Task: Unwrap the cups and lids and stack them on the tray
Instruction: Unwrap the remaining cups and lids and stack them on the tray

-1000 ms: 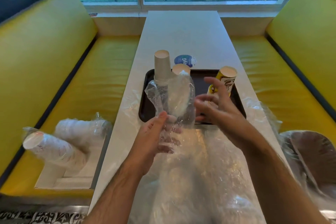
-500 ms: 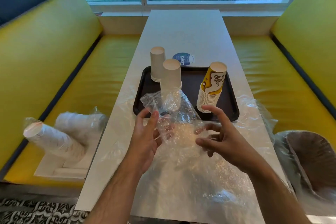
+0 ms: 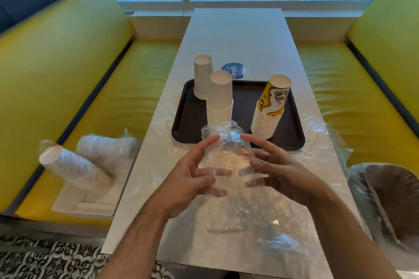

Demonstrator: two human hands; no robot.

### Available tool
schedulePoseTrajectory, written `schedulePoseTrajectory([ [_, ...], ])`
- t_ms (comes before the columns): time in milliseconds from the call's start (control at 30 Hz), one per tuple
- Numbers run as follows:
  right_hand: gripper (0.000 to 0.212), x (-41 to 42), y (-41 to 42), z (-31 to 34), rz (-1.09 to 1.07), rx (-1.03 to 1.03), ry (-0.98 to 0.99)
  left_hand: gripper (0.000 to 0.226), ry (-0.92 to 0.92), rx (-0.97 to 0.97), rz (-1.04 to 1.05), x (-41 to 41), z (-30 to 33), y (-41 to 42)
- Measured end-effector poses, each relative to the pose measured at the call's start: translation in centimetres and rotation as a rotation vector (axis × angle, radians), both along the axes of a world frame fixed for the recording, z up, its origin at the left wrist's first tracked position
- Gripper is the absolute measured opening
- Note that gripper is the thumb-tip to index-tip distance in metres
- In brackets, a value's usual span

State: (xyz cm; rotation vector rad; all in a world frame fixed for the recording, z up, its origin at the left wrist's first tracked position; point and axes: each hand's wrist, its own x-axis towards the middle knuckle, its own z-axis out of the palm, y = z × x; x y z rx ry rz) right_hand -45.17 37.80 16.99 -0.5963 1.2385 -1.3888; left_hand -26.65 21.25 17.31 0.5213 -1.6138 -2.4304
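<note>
plastic wrap (image 3: 226,161) bunches between our left hand (image 3: 192,179) and right hand (image 3: 278,174), fingers loosely curled around it just before the tray (image 3: 181,120), and we risk it snagging and toppling the nearest cup stack (image 3: 220,99).

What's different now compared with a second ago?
The plastic wrap has come off the white cup stack, which now stands bare on the tray. Both hands, left and right, have drawn the wrap back toward the person. The other stacks stayed put.
</note>
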Motion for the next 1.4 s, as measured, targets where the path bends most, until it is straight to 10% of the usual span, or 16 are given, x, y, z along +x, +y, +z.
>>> schedulePoseTrajectory([
  [367,0.051,2.8,-2.3,-0.2,-0.27,0.013,0.009,0.092,-0.09,-0.013,0.026,2.9,-0.1,-1.9],
  [533,0.097,3.3,-2.2,-0.2,-0.217,-0.024,0.109,0.084,-0.119,-0.035,-0.092,4.4,-1.5,-2.4],
  [833,0.093,4.4,-1.8,0.3,-0.268,-0.071,0.18,0.101,-0.054,-0.06,-0.265,5.9,-2.0,-4.4],
  [1067,0.086,5.5,-2.6,1.0,-0.181,-0.105,-0.024,0.072,-0.046,0.092,-0.189,4.2,-1.4,-6.7],
  [1400,0.114,5.9,0.5,1.2,-0.049,0.066,0.198,0.093,-0.039,-0.178,-0.141,1.2,-1.6,-5.0],
])
